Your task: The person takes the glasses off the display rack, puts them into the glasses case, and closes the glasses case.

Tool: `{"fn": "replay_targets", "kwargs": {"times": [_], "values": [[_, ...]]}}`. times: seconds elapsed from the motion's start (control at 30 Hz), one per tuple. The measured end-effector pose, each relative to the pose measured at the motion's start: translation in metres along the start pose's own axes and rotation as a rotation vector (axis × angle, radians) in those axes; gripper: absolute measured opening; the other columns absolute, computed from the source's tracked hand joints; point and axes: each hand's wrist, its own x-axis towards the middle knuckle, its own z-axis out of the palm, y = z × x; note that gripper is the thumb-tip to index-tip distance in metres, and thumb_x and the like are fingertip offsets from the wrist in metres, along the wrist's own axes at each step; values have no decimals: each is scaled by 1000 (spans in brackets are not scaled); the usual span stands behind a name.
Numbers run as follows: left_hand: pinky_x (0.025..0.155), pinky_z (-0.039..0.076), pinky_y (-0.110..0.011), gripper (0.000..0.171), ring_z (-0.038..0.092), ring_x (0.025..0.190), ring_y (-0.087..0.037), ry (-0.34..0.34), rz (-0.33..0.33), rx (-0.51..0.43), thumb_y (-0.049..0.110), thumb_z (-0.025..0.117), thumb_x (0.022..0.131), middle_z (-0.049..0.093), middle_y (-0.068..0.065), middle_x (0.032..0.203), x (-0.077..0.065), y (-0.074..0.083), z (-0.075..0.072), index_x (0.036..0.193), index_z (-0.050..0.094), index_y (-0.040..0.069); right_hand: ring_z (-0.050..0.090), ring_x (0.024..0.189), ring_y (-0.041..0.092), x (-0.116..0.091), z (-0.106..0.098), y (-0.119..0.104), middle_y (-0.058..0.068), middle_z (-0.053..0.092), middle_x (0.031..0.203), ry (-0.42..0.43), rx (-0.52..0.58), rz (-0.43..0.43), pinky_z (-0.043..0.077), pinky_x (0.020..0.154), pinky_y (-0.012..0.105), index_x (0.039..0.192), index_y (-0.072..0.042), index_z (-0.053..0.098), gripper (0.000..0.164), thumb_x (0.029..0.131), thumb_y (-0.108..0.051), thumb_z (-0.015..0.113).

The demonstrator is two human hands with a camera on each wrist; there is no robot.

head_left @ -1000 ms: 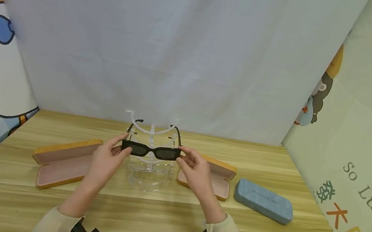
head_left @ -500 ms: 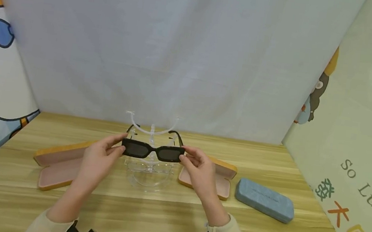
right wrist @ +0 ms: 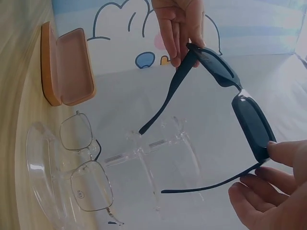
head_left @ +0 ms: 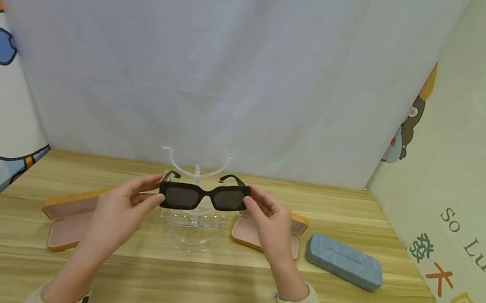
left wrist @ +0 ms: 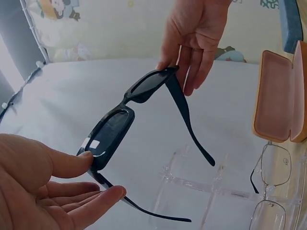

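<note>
A pair of black sunglasses (head_left: 203, 197) is held up between the two hands, its temples unfolded and pointing away. My left hand (head_left: 119, 212) pinches the left end of the frame between thumb and fingers. At the other end, my right hand (head_left: 271, 226) pinches the frame's corner the same way. Behind and below the sunglasses stands a clear display rack (head_left: 197, 171), partly hidden by them. Thin metal-framed eyeglasses (head_left: 193, 220) sit on its lower tier. In the right wrist view, the sunglasses (right wrist: 254, 122) are apart from the rack's clear arms.
An open orange case (head_left: 67, 231) with pink lining lies left of the rack. Another open orange case (head_left: 246, 233) lies to the right, partly behind the right hand. Farther right is a closed blue glasses case (head_left: 345, 261). A white cloth (head_left: 235, 69) hangs behind the wooden table (head_left: 190, 286).
Both hands have drawn the sunglasses nearer to me, away from the rack, so they look larger. The frame now tilts slightly, its right end higher. The cases have stayed in place.
</note>
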Motion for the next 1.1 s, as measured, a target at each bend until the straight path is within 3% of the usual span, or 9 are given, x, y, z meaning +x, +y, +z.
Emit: {"fn": "replay_targets", "kwargs": {"times": [0.1,0.33,0.5,0.67,1.1], "values": [[78,53,-30,45,62,101,-23,15,12,3,32,58,89,59,-11,121,-4,4,-2,128,52,12,63,89,10,-3,-1,-7,17,61,113,7,15,-9,53,76,25,117,0,60,33,86,-12,62],[80,51,-21,45,62,102,-18,28,34,-35,37,57,88,63,-8,114,-11,11,-5,126,54,15,63,91,11,-8,-4,-19,15,63,110,38,-1,-42,52,79,24,113,-1,63,28,85,-9,63],[81,47,-10,42,60,101,-7,43,50,-145,34,58,88,62,-6,115,-15,17,-8,125,55,15,63,91,13,-13,-9,-27,10,64,107,45,-21,-73,52,79,25,112,-2,63,28,85,-10,64],[82,47,-12,36,58,97,4,79,112,-263,23,62,86,62,-5,113,-20,24,-7,120,59,11,62,91,14,-20,-16,-36,0,64,102,61,-34,-86,52,80,24,112,-3,63,27,86,-12,63],[84,49,-19,32,60,99,-7,119,234,-449,7,63,84,61,-7,110,-18,44,7,117,60,5,62,95,13,-34,-32,-63,1,66,106,93,63,-221,51,80,21,109,-3,63,23,88,1,56]]}}
